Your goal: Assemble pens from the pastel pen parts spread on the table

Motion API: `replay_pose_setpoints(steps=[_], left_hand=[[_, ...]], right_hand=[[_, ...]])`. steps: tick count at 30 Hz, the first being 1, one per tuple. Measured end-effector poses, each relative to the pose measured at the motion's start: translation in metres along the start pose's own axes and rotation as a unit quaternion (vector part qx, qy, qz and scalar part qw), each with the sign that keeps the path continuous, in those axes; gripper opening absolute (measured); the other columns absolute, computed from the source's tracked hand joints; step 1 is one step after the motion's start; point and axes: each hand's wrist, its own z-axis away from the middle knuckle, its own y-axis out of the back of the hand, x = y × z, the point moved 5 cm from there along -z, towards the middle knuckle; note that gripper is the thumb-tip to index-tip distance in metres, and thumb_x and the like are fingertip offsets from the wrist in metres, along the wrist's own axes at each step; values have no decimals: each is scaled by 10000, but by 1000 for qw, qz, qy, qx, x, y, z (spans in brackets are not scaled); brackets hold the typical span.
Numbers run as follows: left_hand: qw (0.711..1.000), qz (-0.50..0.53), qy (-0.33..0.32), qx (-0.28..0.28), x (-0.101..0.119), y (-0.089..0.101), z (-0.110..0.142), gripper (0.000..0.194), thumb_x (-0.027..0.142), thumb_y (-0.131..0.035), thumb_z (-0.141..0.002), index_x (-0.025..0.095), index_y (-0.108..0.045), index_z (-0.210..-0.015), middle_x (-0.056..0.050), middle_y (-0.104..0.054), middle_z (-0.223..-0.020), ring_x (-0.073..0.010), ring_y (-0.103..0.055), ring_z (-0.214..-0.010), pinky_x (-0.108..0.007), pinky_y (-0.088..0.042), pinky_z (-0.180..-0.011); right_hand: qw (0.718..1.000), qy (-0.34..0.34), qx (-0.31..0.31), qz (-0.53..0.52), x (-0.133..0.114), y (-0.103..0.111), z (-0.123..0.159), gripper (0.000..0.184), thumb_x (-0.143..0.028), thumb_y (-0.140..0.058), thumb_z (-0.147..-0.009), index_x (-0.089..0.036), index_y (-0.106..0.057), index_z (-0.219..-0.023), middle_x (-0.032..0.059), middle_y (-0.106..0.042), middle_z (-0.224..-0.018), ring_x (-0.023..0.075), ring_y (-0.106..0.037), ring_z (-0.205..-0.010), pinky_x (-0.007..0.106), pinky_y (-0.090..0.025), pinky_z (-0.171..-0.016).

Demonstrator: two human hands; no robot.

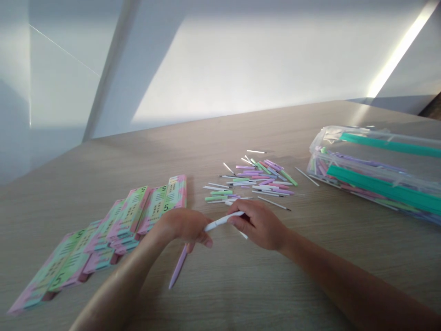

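Note:
Between my two hands runs a white pen (220,222), tilted slightly up to the right. My left hand (189,226) is closed around its left end, and the fingers of my right hand (257,224) pinch the other end. A purple pen (178,267) sticks out below my left hand; whether that hand holds it or it lies on the table, I cannot tell. Beyond my hands lies a loose pile of pen refills and pastel pen parts (255,177) in white, purple, green and pink.
Stacked pastel boxes marked 5 (131,214) lie on the left of the wooden table (220,294). At the right sits a clear plastic container (375,174) with teal strips, holding many coloured pen parts. A pale wall (241,69) stands behind the table.

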Motion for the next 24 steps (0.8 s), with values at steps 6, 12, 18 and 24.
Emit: replay_pose_setpoints(steps=[6,12,18,24], left_hand=[[1000,16,-22,6,-1,0,2,181,294,-557,-787,219,-603,-945,36,-637,-490,-200,-643,-695,-233,-423,-597],[1000,15,-15,8,-2,-1,1,200,304,-572,-780,225,-603,-961,47,-620,-469,-187,-636,-649,-219,-410,-551],[999,30,-19,7,-3,0,3,194,304,-570,-789,222,-598,-962,42,-631,-483,-194,-650,-697,-219,-425,-569],[999,30,-32,17,-9,5,9,147,297,-542,-821,197,-580,-922,19,-663,-535,-184,-655,-703,-212,-436,-573]], right_hand=[[962,-73,-2,-264,8,-3,-1,154,-304,-554,-852,-176,-564,-937,17,-593,-791,107,-539,-641,222,-426,-569],[916,-106,23,-387,15,-17,-2,224,-378,-548,-852,-160,-550,-904,7,-605,-670,112,-575,-597,234,-457,-565],[936,-74,60,-338,11,-8,2,220,-356,-522,-877,-169,-591,-971,45,-653,-789,147,-632,-722,290,-486,-687],[908,-46,81,-407,8,-3,1,228,-353,-497,-891,-170,-601,-980,79,-659,-951,159,-660,-721,316,-521,-674]])
